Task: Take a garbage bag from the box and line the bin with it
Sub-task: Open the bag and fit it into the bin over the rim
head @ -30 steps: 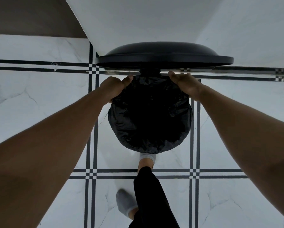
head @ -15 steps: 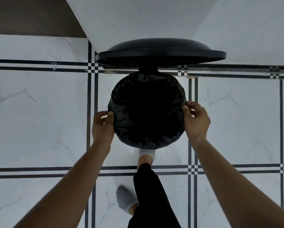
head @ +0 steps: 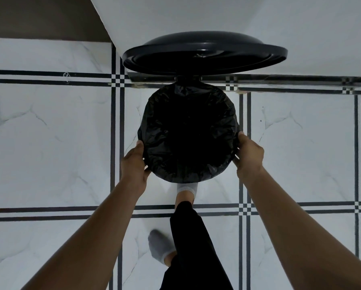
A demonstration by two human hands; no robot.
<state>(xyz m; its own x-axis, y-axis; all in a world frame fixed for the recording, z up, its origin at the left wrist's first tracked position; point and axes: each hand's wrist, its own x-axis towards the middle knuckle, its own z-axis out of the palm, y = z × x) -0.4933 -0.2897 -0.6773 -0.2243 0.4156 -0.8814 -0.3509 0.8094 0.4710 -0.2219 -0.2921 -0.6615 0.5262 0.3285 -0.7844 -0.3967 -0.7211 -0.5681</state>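
Observation:
A round black pedal bin stands on the tiled floor with its lid [head: 204, 53] raised. A black garbage bag [head: 188, 135] lines it, the crinkled edge folded over the rim all round. My left hand [head: 134, 162] grips the bag edge at the near-left side of the rim. My right hand [head: 249, 154] grips the bag edge at the near-right side. The bin's body is hidden under the bag. No box is in view.
My foot in a white sock [head: 186, 189] is at the bin's front base, partly under it; my other foot in a grey sock [head: 159, 248] stands behind. A white wall [head: 175, 17] rises behind the bin. White marble floor tiles [head: 49, 143] with black lines surround it.
Both hands moved from the far side of the rim, down along its sides, to the near-left and near-right edge. The lid tilted a little further open.

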